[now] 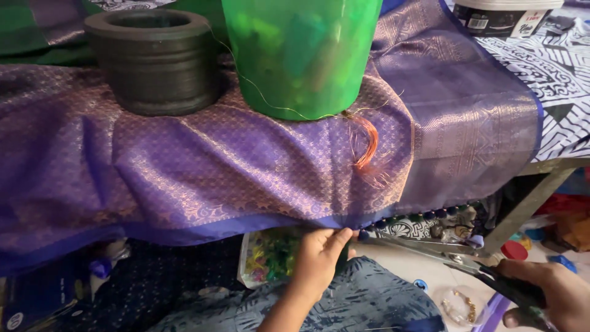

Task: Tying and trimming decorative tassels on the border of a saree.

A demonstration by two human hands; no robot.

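Left hand [319,249] pinches the purple sari's hem [246,224] taut; right hand [544,295] grips scissors [430,252] (blades parted) — best kept level, close along the border.

green bucket [301,55] top cut off, right hand [544,298] partly out of frame, fabric [184,166] hiding the table

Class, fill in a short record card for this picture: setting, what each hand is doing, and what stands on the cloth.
Setting: purple patterned cloth draped over a table edge
Left hand: pinches the cloth's blue border
Right hand: grips scissors, blades pointing at the border
On the cloth: green bucket, dark round mortar
Loose item: orange threads by the bucket
Below: bag of coloured beads
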